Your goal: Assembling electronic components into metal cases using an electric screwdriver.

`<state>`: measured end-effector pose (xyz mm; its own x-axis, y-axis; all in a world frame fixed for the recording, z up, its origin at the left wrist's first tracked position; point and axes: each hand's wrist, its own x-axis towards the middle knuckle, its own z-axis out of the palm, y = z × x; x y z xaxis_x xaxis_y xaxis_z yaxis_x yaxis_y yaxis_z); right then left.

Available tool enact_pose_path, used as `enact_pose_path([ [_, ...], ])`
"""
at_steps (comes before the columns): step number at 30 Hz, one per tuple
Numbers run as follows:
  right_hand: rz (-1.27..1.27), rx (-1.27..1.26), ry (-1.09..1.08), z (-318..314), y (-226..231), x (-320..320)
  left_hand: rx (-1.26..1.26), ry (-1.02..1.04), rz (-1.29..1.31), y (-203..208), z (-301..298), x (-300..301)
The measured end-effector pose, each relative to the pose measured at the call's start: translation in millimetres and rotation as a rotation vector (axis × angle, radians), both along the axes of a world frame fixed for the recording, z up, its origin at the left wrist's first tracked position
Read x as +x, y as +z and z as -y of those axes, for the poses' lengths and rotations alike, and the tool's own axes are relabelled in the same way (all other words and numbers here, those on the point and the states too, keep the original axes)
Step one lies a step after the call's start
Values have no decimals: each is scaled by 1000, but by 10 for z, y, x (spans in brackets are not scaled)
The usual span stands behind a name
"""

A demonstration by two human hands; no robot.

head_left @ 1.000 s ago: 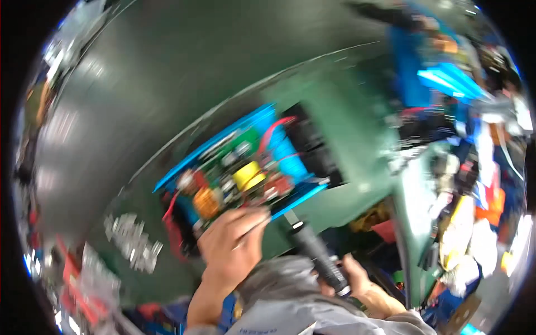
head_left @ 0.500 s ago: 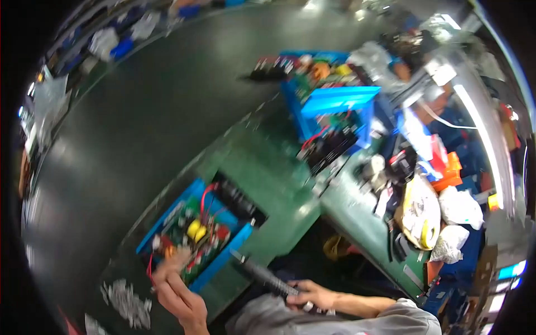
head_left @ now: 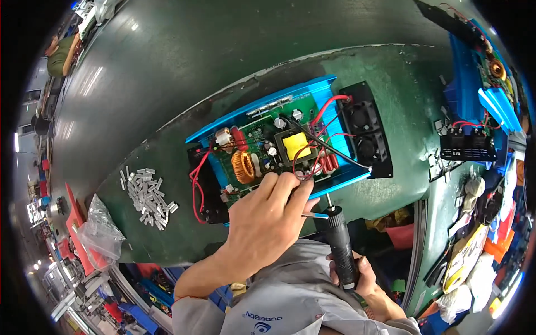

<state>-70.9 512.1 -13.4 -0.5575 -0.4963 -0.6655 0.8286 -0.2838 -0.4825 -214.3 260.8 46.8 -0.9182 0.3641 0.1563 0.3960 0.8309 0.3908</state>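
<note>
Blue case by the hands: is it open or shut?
Open: inside the blue case, the green circuit board lies uncovered.

Bare bench (head_left: 410, 125) right of fan panel (head_left: 365, 131); left hand (head_left: 268, 212), black driver (head_left: 341, 243) crowd near side of blue case (head_left: 346, 181).

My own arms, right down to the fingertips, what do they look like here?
The left sleeve and right sleeve are grey, leaving the left forearm and right forearm bare. Neither the left fingers nor the right thumb wears a glove.
</note>
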Motion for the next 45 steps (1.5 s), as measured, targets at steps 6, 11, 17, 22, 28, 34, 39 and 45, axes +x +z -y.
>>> enact_pose_path([
  [6,71,49,29,-17,89,-32,-88,-45,-32,-10,-12,9],
  [11,-11,212,149,16,220,-169,-48,-151,27,-21,48,-95],
  [17,144,-22,34,-20,59,-99,10,-236,67,-11,56,-151],
  [22,218,-312,-90,-30,-118,-2,97,-136,-47,-116,104,-43],
  [28,-208,342,-202,-268,-372,250,249,84,-269,-8,101,131],
  [34,-302,480,-357,-18,-355,277,401,659,-115,125,941,915],
  [39,-284,461,-447,61,-516,306,435,831,49,-110,1211,1279],
  [45,-241,707,-647,71,-460,413,-8,981,-64,-168,1839,1196],
])
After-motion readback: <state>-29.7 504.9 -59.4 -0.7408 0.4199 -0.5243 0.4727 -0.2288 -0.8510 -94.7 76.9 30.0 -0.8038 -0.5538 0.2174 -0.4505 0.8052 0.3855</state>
